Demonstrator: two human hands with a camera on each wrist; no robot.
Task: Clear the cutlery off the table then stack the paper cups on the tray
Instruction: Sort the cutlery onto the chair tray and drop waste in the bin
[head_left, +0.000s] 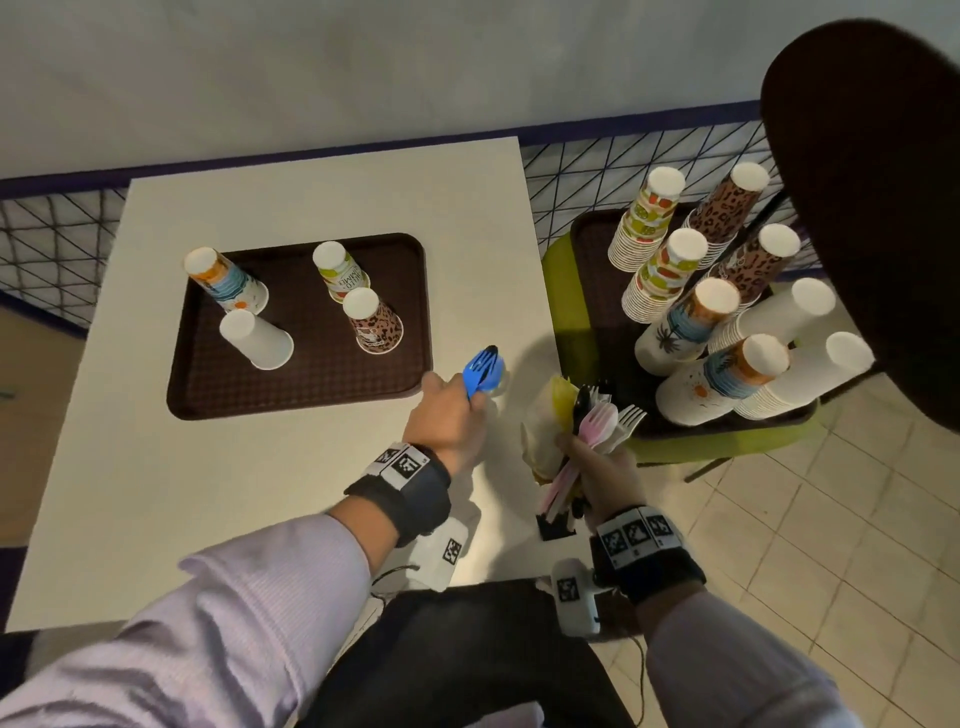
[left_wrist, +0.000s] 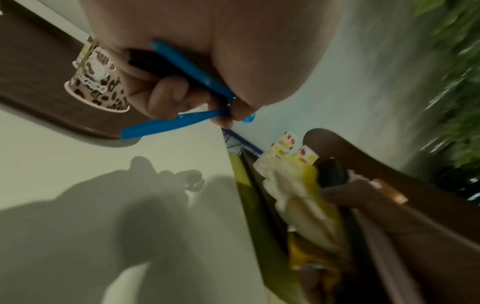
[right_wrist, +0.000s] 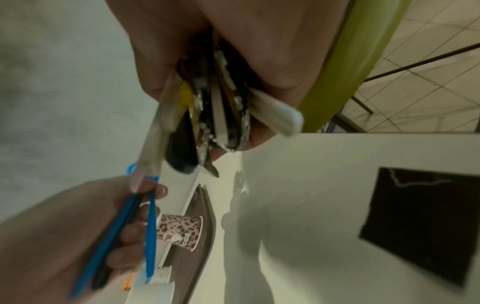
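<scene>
My left hand (head_left: 452, 415) grips blue and black plastic cutlery (head_left: 483, 371) just right of the brown tray (head_left: 208, 384) on the white table (head_left: 130, 467); the blue handles (left_wrist: 192, 67) show in the left wrist view under curled fingers. My right hand (head_left: 597, 457) holds a bundle of pink, white, black and yellow cutlery (head_left: 592, 415) at the table's right edge; its handles (right_wrist: 221, 115) fill the right wrist view. Several upside-down paper cups stand on the tray: an orange-and-blue cup (head_left: 228, 278), a white cup (head_left: 257, 338), a green-print cup (head_left: 343, 270) and a leopard cup (head_left: 374, 322).
A green chair (head_left: 571, 312) to the right carries a second brown tray (head_left: 592, 244) with several tall stacks of paper cups (head_left: 696, 322). A black square (head_left: 556, 527) lies on the table near my right wrist. A wire fence (head_left: 52, 244) runs behind the table.
</scene>
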